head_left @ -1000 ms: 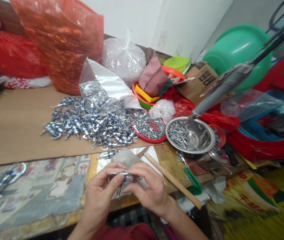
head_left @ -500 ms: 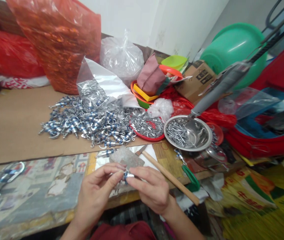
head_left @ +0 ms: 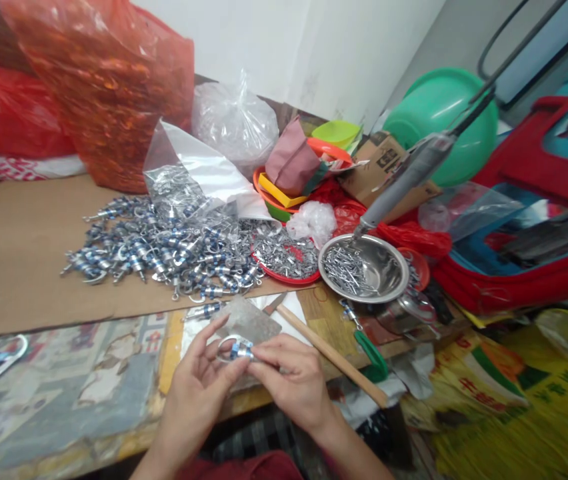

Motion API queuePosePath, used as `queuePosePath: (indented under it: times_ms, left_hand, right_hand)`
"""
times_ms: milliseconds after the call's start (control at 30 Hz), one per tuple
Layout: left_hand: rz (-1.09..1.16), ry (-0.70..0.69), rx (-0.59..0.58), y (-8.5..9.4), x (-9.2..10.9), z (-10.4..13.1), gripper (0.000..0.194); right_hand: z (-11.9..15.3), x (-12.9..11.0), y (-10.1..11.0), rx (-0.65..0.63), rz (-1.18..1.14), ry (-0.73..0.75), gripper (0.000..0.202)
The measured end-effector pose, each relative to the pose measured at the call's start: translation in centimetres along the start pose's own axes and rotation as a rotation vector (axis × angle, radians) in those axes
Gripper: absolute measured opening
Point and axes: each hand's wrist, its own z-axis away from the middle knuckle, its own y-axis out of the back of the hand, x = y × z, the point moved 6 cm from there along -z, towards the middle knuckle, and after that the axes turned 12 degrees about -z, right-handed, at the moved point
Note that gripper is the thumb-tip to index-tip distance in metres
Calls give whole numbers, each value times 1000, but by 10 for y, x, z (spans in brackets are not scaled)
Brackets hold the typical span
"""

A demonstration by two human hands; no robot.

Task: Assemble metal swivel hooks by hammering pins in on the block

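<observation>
L hand: index now lifted away vs 0.5 s ago, thumb at blue-silver hook pc; can't tell if gripping. Pc's curved end now in view. R hand: thumb + fingers pinching pc's 3 o'clock end. Pc betw. hands; grey block at 12 o'clock, hook pile at 11, steel bowl at 2.

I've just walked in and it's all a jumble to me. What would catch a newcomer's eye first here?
Probably the glittering heap of blue-and-silver metal pieces, spread over the cardboard left of centre. Behind it, at the back left, stands a bulging orange-red bag, while a big green basin stands out at the back right. At the front, the right hand pinches one similar piece, with the left hand cupped beside it.
</observation>
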Motion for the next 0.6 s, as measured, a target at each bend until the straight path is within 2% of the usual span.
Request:
queuePosePath:
  times_ms: [100,133,200,300,433,533,600]
  left_hand:
    - [-10,17,5,2,-4,-3,67]
    - [-8,23,-8,2,-4,-4,68]
    - [-1,29,-36,0,-4,-4,69]
    - [9,29,-48,-2,-3,-4,72]
    - [29,35,-70,-4,-3,-3,74]
    - [25,46,-63,-3,-7,-6,74]
    - [18,67,-56,-1,-10,-8,76]
  right_hand:
    - [-22,12,10,-99,122,-58,11]
    - [-35,20,20,-81,248,-89,13]
    - [-65,40,47,42,598,-187,21]
    - [-109,72,69,70,770,-292,24]
    - [-140,103,63,-14,847,-361,33]
    - [-145,112,58,-56,841,-352,34]
    - [-146,113,63,-57,809,-329,30]
